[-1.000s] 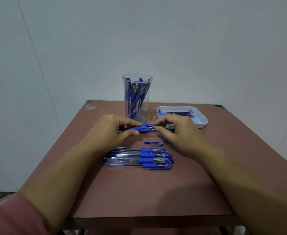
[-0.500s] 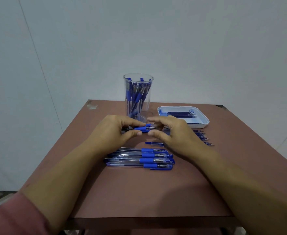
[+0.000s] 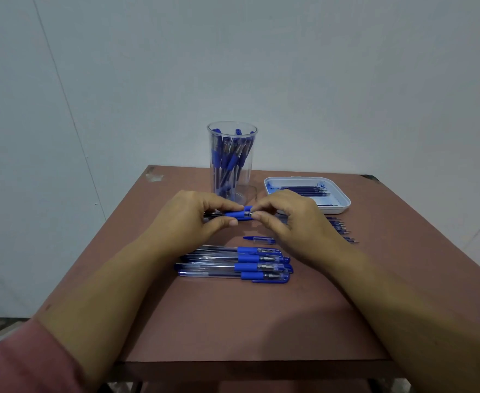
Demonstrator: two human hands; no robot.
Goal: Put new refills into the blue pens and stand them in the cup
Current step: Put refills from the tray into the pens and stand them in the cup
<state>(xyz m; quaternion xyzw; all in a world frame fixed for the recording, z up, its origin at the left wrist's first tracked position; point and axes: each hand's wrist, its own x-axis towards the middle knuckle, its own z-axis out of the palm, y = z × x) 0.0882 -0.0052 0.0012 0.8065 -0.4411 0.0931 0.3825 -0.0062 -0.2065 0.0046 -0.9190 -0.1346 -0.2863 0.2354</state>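
Cup [image 3: 248, 188] of clear plastic stands upright at 12 o'clock on the table [image 3: 247, 321], packed with blue pens [image 3: 230, 160] that lean inside it. At 2 o'clock a white tray [image 3: 342, 200] holds a few dark refills [image 3: 304, 190] lying side by side. Just in front of the cup, both hands meet on 1 pen [image 3: 238, 215] held level: the left hand [image 3: 187, 219] pinches its blue grip between thumb and fingers, and the right hand [image 3: 292, 219] pinches its tip end. At 3 o'clock lie loose refills [image 3: 340, 228]. A cap [image 3: 260, 239] and a row of pens [image 3: 233, 263] lie at the centre.
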